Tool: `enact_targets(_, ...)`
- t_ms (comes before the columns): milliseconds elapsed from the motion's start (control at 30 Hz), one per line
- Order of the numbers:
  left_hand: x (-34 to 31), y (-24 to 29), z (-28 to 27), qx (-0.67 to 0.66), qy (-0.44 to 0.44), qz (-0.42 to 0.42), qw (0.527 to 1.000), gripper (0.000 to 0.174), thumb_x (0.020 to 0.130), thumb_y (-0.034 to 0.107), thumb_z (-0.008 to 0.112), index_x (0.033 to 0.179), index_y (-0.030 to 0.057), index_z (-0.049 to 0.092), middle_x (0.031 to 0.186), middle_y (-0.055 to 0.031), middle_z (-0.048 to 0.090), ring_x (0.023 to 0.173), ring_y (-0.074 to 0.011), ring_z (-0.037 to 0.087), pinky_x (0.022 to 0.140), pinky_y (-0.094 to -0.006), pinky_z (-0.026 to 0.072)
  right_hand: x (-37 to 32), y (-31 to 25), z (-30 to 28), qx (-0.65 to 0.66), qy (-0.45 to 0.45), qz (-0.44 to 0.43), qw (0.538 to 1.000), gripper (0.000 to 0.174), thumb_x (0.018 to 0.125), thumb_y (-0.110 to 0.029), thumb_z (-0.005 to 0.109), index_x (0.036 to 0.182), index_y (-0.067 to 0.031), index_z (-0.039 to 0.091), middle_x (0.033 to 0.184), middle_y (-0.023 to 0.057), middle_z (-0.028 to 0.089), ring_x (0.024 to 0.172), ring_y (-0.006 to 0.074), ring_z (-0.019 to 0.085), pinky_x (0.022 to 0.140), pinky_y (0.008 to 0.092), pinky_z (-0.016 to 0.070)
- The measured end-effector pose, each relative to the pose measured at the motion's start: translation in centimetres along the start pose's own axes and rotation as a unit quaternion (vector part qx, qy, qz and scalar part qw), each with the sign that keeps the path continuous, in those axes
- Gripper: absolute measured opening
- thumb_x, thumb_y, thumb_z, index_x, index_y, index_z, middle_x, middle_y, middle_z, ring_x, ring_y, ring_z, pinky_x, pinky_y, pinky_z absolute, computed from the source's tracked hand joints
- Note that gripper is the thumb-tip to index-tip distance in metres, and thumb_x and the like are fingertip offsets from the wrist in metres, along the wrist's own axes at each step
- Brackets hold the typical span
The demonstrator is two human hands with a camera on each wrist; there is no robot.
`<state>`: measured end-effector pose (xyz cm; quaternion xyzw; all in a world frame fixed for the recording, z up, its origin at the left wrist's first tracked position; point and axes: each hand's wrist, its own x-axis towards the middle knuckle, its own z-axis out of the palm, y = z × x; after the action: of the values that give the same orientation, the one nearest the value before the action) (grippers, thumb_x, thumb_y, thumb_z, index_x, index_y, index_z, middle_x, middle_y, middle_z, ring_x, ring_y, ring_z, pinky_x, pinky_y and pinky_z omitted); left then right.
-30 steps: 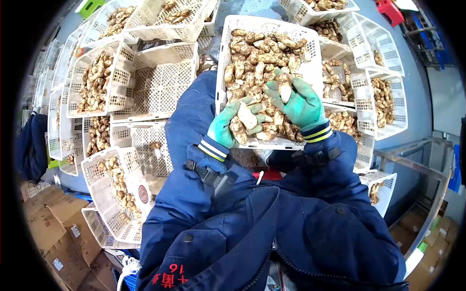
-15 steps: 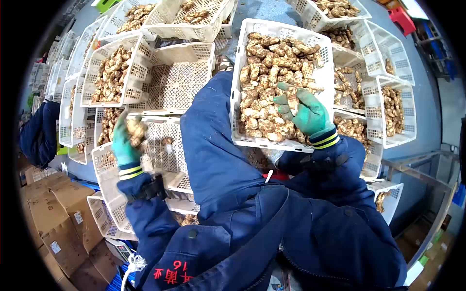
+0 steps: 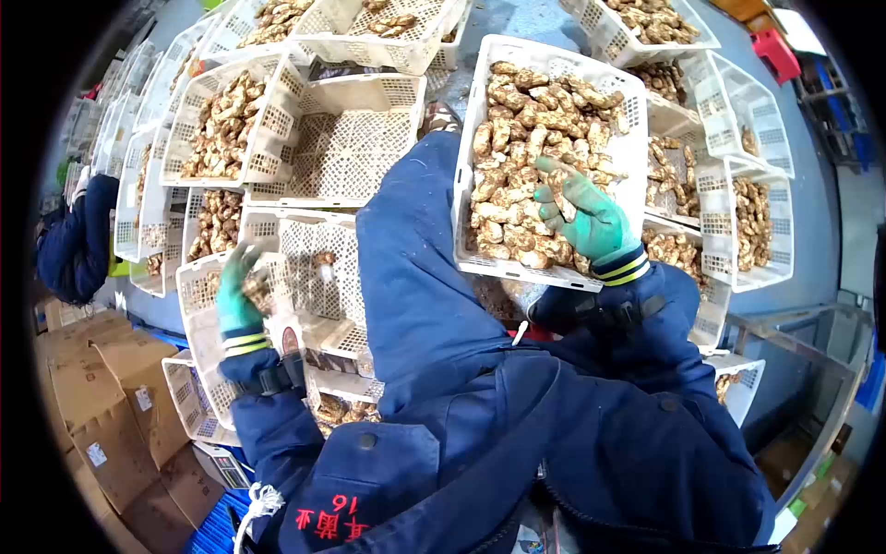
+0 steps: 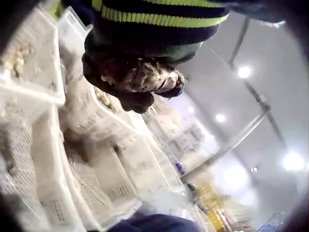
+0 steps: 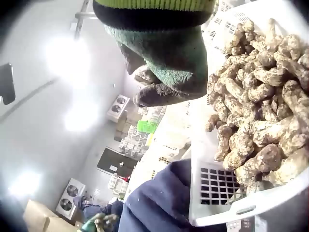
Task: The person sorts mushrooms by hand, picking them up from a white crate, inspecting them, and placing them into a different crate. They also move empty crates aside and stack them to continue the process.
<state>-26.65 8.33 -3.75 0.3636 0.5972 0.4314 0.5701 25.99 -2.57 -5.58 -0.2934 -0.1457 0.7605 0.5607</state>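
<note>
My left hand (image 3: pixel 236 294), in a green glove, is over a white crate (image 3: pixel 205 328) at the left. It grips brown, dirt-covered mushrooms, blurred in the head view; in the left wrist view the gloved fingers curl round a mottled mushroom (image 4: pixel 145 78). My right hand (image 3: pixel 591 220), gloved the same way, is above the front right part of a white crate (image 3: pixel 620 257) heaped with brown mushrooms (image 3: pixel 526 171). Between its thumb and fingers it holds one mushroom (image 3: pixel 561 201), whose end also shows in the right wrist view (image 5: pixel 145 76).
White plastic crates stand on both sides, some holding mushrooms (image 3: pixel 221 129), one nearly bare (image 3: pixel 355 148). Cardboard boxes (image 3: pixel 101 379) lie at the lower left, beside a scale (image 3: pixel 221 464). A metal frame (image 3: pixel 794 355) is on the right. Another person's dark sleeve (image 3: pixel 78 245) shows far left.
My left hand has swung from the heaped crate to the left-hand crate, carrying mushrooms, and is now slightly lower there. The right hand stays over the heap with its mushroom.
</note>
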Motion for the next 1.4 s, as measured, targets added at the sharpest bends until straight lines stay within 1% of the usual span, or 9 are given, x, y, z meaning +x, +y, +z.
enact_targets(100,-2.4,1.2,14.1,-0.031,-0.223,-0.024,0.974,0.055,0.099,0.045,0.049,0.135,0.0024,0.048,0.119,-0.0087,0.062,0.087,-0.0091,0.063,0.068,-0.0215,0.0526,-0.6,0.2,3.3,-0.087,-0.033,-0.01,0.996,0.054,0.094,-0.011,0.056,0.141,0.0038,0.034,0.104,0.0089,0.054,0.083,0.0117,0.048,0.075,0.0243,0.0451)
enact_targets(300,-4.6,-3.0,29.9,-0.323,-0.258,-0.171,0.894,0.061,0.101,0.048,0.04,0.132,-0.005,0.045,0.124,-0.0165,0.058,0.095,-0.0225,0.062,0.083,-0.033,0.0525,-1.5,0.0,7.4,-0.086,-0.065,0.068,0.992,0.069,0.086,-0.025,0.064,0.141,0.0043,0.035,0.123,0.0167,0.058,0.102,0.0249,0.064,0.089,0.0348,0.0527)
enact_targets(433,-6.1,-5.1,31.0,-0.427,-0.398,-0.209,0.784,0.049,0.103,0.035,0.039,0.138,0.0008,0.04,0.128,-0.0179,0.054,0.101,-0.0281,0.058,0.082,-0.0463,0.0507,-1.4,0.8,3.6,-0.181,-0.037,0.026,0.983,0.063,0.092,-0.031,0.059,0.141,0.0016,0.039,0.119,0.0165,0.06,0.1,0.0242,0.065,0.087,0.0342,0.0525)
enact_targets(900,-5.1,-6.8,29.9,-0.248,-0.325,-0.11,0.906,0.055,0.087,-0.004,0.056,0.139,0.0022,0.04,0.101,-0.0068,0.06,0.079,-0.0119,0.059,0.069,-0.0217,0.052,-1.3,0.2,0.1,-0.035,0.11,-0.033,0.993,0.045,0.099,-0.026,0.051,0.137,-0.003,0.045,0.12,0.0157,0.061,0.097,0.0263,0.064,0.085,0.0367,0.0531)
enact_targets(1000,1.0,-2.6,25.4,-0.339,-0.386,-0.075,0.855,0.039,0.093,0.015,0.059,0.127,-0.0018,0.05,0.12,-0.0177,0.061,0.108,-0.0264,0.063,0.087,-0.0381,0.0543,-2.3,1.5,-7.2,-0.366,0.116,-0.113,0.916,0.044,0.1,-0.022,0.047,0.138,-0.0011,0.043,0.122,0.0205,0.059,0.098,0.0271,0.062,0.086,0.0379,0.0535)
enact_targets(1067,5.2,2.5,21.7,-0.373,-0.242,0.103,0.89,0.047,0.096,0.027,0.058,0.128,-0.0062,0.049,0.127,-0.0203,0.057,0.117,-0.0318,0.058,0.108,-0.0426,0.0443,-2.7,0.5,-3.9,-0.035,0.236,-0.014,0.971,0.044,0.102,-0.021,0.043,0.141,-0.0006,0.039,0.126,0.0232,0.055,0.102,0.03,0.061,0.091,0.0419,0.0515)
enact_targets(1233,1.3,1.2,24.0,-0.299,-0.327,0.056,0.895,0.042,0.099,0.03,0.052,0.129,0.0004,0.052,0.129,-0.0196,0.055,0.123,-0.0326,0.054,0.104,-0.0443,0.0462,-2.1,0.8,-2.9,0.014,0.088,-0.028,0.996,0.046,0.104,-0.026,0.037,0.143,-0.0017,0.036,0.133,0.023,0.052,0.113,0.0336,0.058,0.095,0.0436,0.0488)
enact_targets(1333,-5.0,-3.1,29.0,-0.225,-0.324,-0.207,0.896,0.04,0.1,0.025,0.051,0.129,-0.0013,0.048,0.12,-0.0196,0.058,0.101,-0.0251,0.063,0.082,-0.0339,0.0556,-1.8,0.6,-2.2,0.043,0.034,-0.043,0.998,0.049,0.105,-0.029,0.032,0.145,-0.0011,0.034,0.139,0.0222,0.048,0.117,0.0333,0.056,0.098,0.0444,0.0463)
enact_targets(1400,-7.0,-4.4,31.9,-0.149,-0.324,-0.289,0.889,0.042,0.1,0.023,0.049,0.135,0.0003,0.043,0.12,-0.0139,0.058,0.098,-0.0184,0.061,0.083,-0.0308,0.054,-2.2,0.4,-0.2,-0.236,0.047,-0.092,0.966,0.051,0.105,-0.032,0.029,0.146,-0.0001,0.032,0.139,0.0214,0.046,0.122,0.0339,0.052,0.104,0.0456,0.0412)
